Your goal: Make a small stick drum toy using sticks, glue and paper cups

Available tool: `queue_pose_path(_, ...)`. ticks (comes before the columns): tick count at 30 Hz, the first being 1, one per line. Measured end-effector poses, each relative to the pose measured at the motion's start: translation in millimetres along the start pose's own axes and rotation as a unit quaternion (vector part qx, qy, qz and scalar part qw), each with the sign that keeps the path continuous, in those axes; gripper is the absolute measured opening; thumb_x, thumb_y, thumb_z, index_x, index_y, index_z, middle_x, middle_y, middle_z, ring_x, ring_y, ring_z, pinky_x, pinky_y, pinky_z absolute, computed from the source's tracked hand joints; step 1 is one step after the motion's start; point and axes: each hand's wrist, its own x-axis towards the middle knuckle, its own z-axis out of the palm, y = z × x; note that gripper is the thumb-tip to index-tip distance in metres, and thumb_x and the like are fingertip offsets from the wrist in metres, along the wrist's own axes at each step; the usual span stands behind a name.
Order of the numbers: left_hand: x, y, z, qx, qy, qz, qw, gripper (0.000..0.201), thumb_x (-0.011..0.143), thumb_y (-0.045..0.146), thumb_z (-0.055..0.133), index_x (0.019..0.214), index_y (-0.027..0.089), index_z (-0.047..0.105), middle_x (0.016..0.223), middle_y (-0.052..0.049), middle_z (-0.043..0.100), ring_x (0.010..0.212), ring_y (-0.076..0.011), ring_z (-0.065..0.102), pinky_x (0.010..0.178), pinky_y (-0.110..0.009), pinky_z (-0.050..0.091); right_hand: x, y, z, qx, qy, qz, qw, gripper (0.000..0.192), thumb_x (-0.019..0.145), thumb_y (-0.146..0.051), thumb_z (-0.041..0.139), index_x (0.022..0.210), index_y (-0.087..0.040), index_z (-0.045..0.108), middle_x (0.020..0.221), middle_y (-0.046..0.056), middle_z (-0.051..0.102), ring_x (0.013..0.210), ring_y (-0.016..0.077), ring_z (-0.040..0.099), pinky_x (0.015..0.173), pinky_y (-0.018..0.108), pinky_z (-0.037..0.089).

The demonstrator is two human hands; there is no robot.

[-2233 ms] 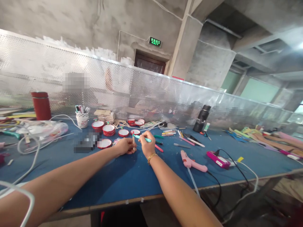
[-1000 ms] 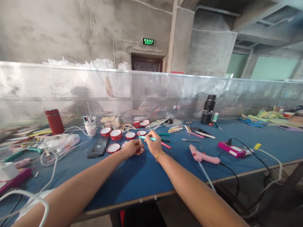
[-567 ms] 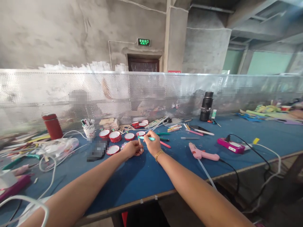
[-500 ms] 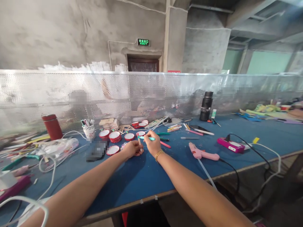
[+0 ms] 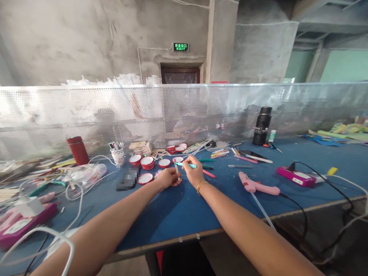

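Observation:
My left hand (image 5: 170, 177) is closed around a small wooden craft stick (image 5: 176, 171), held upright above the blue table. Something reddish shows at the stick's upper end. In my right hand (image 5: 193, 170), a teal marker pen (image 5: 189, 165) is pinched and points left, its tip at the upper part of the stick. Whether the tip touches the wood is too small to tell. Round red-and-white dishes (image 5: 147, 162) stand just beyond and left of my hands. A red-pink marker (image 5: 209, 174) lies right of my right hand.
A pink glue gun (image 5: 257, 186) lies to the right, its cord running to a magenta power strip (image 5: 296, 177). Farther back stand a black thermos (image 5: 262, 126), a red bottle (image 5: 78, 150) and a pen cup (image 5: 117, 156). A perforated metal screen (image 5: 178, 115) borders the table's far side.
The head view has turned slightly left, so everything appears shifted right. Both hands keep their grips on the stick and the marker, with little visible movement between them.

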Motion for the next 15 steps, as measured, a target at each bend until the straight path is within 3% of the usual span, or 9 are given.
queue_pose_path(6, -3.6, 0.7, 1.4, 0.008, 0.004, 0.002, 1.0, 0.02, 0.082, 0.029, 0.081, 0.079, 0.018, 0.065, 0.07, -0.001, 0.072, 0.061, -0.011, 0.066, 0.06, -0.02, 0.052, -0.4, 4.1, 0.5, -0.007, -0.003, -0.003, 1.0, 0.017, 0.078, -0.033, 0.054, 0.064, -0.025, 0.048, 0.06, -0.003, 0.057, 0.063, 0.0166, 0.05, 0.064, 0.028, 0.039)
queue_pose_path(15, -5.3, -0.7, 2.6, 0.002, 0.009, 0.001, 1.0, 0.025, 0.076, 0.031, 0.086, 0.075, 0.019, 0.065, 0.07, 0.0, 0.072, 0.063, -0.0123, 0.067, 0.063, -0.022, 0.054, -2.3, 4.4, 0.4, 0.002, -0.012, -0.006, 1.0, 0.019, 0.08, -0.032, 0.056, 0.064, -0.025, 0.049, 0.06, -0.003, 0.057, 0.064, 0.017, 0.05, 0.064, 0.028, 0.04)
